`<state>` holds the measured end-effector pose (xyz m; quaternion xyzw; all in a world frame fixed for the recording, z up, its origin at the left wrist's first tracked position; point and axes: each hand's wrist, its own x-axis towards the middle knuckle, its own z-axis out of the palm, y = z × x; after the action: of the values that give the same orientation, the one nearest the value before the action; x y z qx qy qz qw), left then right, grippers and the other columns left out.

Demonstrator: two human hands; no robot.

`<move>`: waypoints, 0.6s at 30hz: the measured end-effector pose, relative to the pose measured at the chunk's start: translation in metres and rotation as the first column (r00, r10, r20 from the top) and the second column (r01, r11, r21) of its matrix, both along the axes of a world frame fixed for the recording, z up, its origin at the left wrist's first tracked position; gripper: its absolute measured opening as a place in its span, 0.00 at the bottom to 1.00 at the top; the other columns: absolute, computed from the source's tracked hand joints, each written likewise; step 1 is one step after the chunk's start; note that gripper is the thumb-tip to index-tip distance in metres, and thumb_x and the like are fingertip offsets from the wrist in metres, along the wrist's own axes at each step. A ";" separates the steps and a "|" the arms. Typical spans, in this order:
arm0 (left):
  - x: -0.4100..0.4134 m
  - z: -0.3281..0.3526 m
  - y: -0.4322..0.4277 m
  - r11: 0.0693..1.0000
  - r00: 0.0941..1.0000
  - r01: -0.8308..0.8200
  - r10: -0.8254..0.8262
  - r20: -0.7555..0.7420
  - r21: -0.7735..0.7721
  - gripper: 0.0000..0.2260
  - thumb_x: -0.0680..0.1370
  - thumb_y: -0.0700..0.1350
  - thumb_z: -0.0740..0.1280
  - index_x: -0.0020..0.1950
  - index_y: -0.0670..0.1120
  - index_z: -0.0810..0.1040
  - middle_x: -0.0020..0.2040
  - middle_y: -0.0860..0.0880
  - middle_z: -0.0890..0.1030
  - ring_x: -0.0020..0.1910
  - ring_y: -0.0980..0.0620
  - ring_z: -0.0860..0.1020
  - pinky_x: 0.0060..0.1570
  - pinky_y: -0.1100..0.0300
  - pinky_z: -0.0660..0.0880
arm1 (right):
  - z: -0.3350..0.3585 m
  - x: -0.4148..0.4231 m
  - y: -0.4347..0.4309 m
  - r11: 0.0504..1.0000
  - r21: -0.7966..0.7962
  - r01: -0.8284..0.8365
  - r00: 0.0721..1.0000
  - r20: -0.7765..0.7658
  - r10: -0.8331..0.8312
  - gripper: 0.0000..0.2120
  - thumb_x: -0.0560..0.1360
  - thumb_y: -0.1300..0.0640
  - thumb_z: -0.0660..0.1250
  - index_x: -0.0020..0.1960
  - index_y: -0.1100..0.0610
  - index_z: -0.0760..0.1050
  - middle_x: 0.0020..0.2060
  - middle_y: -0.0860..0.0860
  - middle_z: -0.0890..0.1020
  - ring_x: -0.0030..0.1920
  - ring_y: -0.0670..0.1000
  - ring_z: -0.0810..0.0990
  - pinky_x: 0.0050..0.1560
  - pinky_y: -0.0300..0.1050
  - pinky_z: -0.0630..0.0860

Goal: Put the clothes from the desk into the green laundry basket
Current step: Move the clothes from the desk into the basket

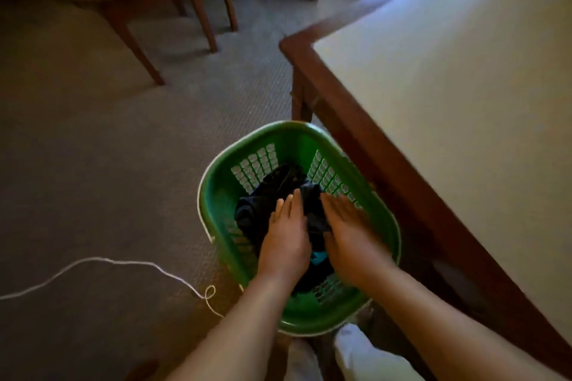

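The step in hand seems to be settling the clothes (272, 195) into the basket (223, 195). To do it well, both hands should press the pile down evenly below the rim, then lift straight up so nothing clings. The left hand (286, 238) and right hand (349, 235) are spread flat, fingers straight, pinching nothing, on the pile. The clothes are dark and crumpled, with a small teal piece, inside the basket beside the tabletop (464, 102).

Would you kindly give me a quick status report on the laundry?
Both hands, left and right, open, flat on dark clothes. Clothes inside green basket. Visible desk top bare. Nothing in the way.
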<state>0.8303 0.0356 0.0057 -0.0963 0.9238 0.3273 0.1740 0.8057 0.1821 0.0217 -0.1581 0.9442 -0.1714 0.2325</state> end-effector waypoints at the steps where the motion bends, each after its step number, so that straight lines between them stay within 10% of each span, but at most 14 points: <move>1: -0.001 0.025 0.002 0.999 0.999 0.029 -0.027 -0.042 0.034 0.26 0.87 0.45 0.54 0.85 0.45 0.50 0.83 0.44 0.58 0.83 0.46 0.54 0.79 0.49 0.60 | 0.025 0.005 0.006 0.999 -0.020 0.043 0.997 -0.062 -0.044 0.34 0.82 0.55 0.59 0.83 0.51 0.46 0.81 0.49 0.54 0.81 0.51 0.50 0.79 0.53 0.56; 18: -0.034 0.244 0.171 0.714 0.637 0.700 -0.624 -0.452 -0.001 0.25 0.87 0.45 0.56 0.84 0.51 0.55 0.82 0.50 0.62 0.81 0.52 0.60 0.77 0.60 0.61 | 0.228 0.096 0.150 0.689 -0.410 0.598 0.590 -0.356 -0.724 0.31 0.83 0.51 0.58 0.82 0.50 0.49 0.80 0.50 0.58 0.80 0.48 0.53 0.79 0.48 0.57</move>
<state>0.7966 0.2064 0.2495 0.3385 0.8761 0.3322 0.0865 0.9020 0.3318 0.2496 0.1415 0.9308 -0.3154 -0.1186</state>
